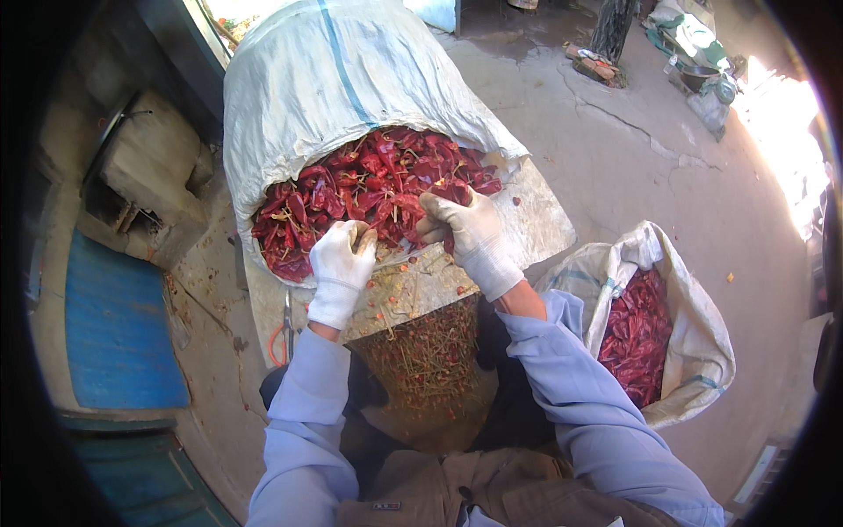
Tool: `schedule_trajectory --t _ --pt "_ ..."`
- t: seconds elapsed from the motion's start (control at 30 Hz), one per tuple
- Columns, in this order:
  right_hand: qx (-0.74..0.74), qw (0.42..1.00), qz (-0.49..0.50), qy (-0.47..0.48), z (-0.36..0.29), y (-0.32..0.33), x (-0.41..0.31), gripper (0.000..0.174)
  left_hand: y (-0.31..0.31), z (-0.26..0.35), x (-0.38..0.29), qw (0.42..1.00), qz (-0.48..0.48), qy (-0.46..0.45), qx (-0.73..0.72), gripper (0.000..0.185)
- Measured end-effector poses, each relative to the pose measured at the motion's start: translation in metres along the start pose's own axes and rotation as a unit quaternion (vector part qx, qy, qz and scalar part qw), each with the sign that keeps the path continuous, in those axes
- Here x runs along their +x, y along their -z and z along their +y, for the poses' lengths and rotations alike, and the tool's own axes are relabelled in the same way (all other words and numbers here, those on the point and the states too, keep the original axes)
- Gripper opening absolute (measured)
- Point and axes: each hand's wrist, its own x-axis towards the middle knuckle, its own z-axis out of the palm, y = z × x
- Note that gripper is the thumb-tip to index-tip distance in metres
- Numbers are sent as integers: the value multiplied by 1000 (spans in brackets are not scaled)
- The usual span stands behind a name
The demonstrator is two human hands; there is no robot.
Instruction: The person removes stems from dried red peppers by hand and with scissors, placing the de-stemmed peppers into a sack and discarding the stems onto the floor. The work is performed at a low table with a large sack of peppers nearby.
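Note:
A heap of dried red chili peppers with pale stems spills from the mouth of a large white woven sack lying on a board. My right hand, in a white work glove with soiled fingertips, is closed on a dried red pepper that shows under the palm. My left hand, gloved too, is at the heap's near edge with its fingers curled inward. Whether anything is pinched there is hidden. Loose stems and seeds litter the board between both hands.
Orange-handled scissors or pliers rest at the board's left. Below its front edge lies a pile of stems, between my legs. An open woven sack of peppers stands right. A blue sheet is at left, a tree trunk at the back.

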Motion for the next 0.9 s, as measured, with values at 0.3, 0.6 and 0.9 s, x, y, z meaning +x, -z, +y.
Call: schedule_trajectory --t 0.3,0.6,0.9 --pt "104 993 -37 -51 31 -27 6 22 26 28 -2 982 99 -160 10 11" --pt "77 994 -73 -1 39 -35 10 23 34 33 -12 968 68 -234 -55 18" --pt "-105 979 -168 40 32 -44 -5 28 59 9 9 840 -116 274 -454 13"
